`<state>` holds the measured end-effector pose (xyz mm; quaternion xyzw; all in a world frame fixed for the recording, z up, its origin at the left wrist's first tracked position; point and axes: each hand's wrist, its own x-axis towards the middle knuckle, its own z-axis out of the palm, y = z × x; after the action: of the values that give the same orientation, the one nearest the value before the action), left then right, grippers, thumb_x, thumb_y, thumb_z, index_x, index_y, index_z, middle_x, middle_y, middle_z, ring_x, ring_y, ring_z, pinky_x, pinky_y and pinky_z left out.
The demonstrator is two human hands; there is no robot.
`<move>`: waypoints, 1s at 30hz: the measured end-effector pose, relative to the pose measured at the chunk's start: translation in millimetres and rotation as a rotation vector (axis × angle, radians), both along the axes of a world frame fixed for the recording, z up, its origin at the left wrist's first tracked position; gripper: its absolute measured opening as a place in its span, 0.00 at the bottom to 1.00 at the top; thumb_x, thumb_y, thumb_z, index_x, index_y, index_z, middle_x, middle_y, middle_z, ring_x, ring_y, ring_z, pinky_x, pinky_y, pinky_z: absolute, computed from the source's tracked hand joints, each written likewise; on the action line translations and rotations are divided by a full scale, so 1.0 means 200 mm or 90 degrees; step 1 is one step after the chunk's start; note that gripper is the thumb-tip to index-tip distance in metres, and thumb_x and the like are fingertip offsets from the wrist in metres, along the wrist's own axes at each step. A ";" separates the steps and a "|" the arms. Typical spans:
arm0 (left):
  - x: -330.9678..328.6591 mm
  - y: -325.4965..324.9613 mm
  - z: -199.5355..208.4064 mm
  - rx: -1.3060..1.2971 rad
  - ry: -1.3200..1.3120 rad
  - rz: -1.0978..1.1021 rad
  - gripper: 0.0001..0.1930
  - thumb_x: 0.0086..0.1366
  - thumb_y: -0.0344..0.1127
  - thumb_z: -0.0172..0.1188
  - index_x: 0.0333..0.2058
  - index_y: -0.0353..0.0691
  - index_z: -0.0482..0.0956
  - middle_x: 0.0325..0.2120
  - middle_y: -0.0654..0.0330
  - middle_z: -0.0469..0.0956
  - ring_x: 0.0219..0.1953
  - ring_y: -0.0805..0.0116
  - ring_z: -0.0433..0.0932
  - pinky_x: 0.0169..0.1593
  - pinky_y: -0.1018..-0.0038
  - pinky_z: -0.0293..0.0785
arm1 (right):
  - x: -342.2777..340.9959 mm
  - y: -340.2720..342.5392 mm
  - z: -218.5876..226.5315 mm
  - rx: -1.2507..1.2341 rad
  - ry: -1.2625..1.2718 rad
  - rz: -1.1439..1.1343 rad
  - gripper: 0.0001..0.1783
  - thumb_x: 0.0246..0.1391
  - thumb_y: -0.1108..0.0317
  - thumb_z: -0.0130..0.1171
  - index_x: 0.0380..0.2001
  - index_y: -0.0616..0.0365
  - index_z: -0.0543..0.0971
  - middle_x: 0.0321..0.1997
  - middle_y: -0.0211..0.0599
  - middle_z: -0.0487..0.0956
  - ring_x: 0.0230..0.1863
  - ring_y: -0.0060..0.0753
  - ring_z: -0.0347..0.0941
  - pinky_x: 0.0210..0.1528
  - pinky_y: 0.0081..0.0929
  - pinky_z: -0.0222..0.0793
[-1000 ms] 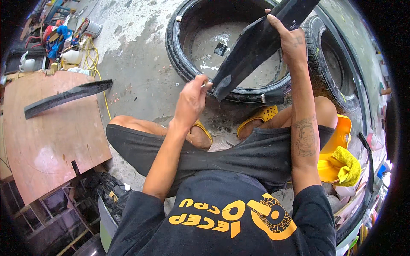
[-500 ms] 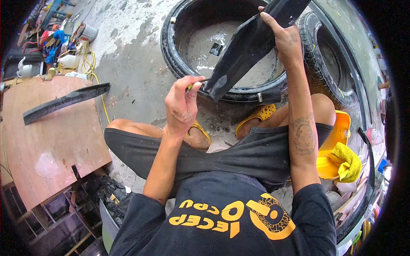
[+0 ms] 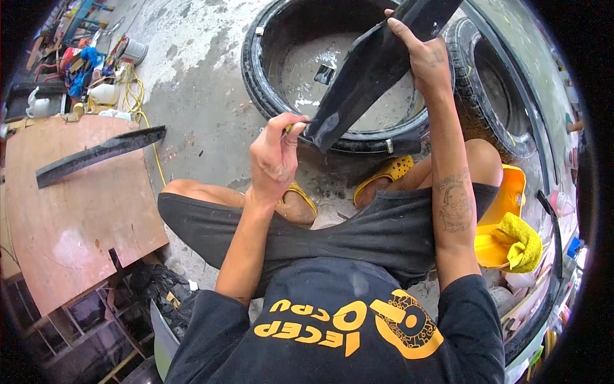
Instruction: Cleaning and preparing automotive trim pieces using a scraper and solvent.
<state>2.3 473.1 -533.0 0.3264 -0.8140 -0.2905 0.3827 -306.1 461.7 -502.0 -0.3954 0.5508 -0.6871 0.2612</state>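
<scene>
Lettering (image 3: 310,333) (yellow, inverted) marks the shirt (image 3: 300,366); right grip (image 3: 430,63) holds black strip (image 3: 374,73).

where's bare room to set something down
Concrete floor between the yellow cord and black ring is mostly bare. The wooden board is bare in its lower part, below the dark strip. Crowded: upper left, around the white jug and bucket; over the ring, where the right hand holds the black panel.

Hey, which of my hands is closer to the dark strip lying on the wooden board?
Left. Your left hand is to the right of the dark strip, pinching a small tool; your right hand is farther right, gripping the black panel.
</scene>
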 end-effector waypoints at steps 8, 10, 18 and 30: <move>0.07 0.01 0.02 0.061 0.002 0.041 0.06 0.76 0.29 0.55 0.48 0.37 0.69 0.39 0.53 0.87 0.25 0.72 0.78 0.32 0.76 0.76 | 0.02 0.00 0.03 0.037 0.002 -0.068 0.14 0.60 0.68 0.66 0.46 0.65 0.84 0.41 0.34 0.84 0.42 0.27 0.79 0.47 0.26 0.73; 0.08 0.02 0.00 0.023 -0.003 0.032 0.06 0.75 0.28 0.55 0.47 0.36 0.70 0.39 0.53 0.87 0.29 0.70 0.80 0.36 0.74 0.77 | -0.05 -0.02 -0.04 0.005 -0.068 0.002 0.17 0.58 0.68 0.70 0.49 0.64 0.85 0.47 0.37 0.86 0.44 0.23 0.81 0.48 0.22 0.75; 0.02 0.05 -0.04 -0.072 0.036 0.049 0.07 0.71 0.26 0.60 0.45 0.35 0.74 0.34 0.51 0.83 0.31 0.54 0.82 0.36 0.66 0.78 | -0.08 -0.02 -0.07 0.041 -0.072 -0.031 0.16 0.57 0.67 0.71 0.46 0.66 0.86 0.41 0.34 0.86 0.38 0.22 0.81 0.43 0.21 0.76; 0.07 0.02 -0.17 0.122 -0.083 0.045 0.06 0.75 0.30 0.56 0.46 0.37 0.71 0.37 0.51 0.85 0.36 0.60 0.85 0.41 0.70 0.79 | -0.06 -0.03 -0.07 0.049 -0.084 -0.036 0.16 0.57 0.67 0.70 0.46 0.66 0.86 0.41 0.34 0.87 0.37 0.20 0.81 0.41 0.20 0.75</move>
<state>17.1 476.3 -566.5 0.4078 -0.7937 -0.3315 0.3063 -317.4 455.4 -516.4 -0.3234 0.5692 -0.6970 0.2925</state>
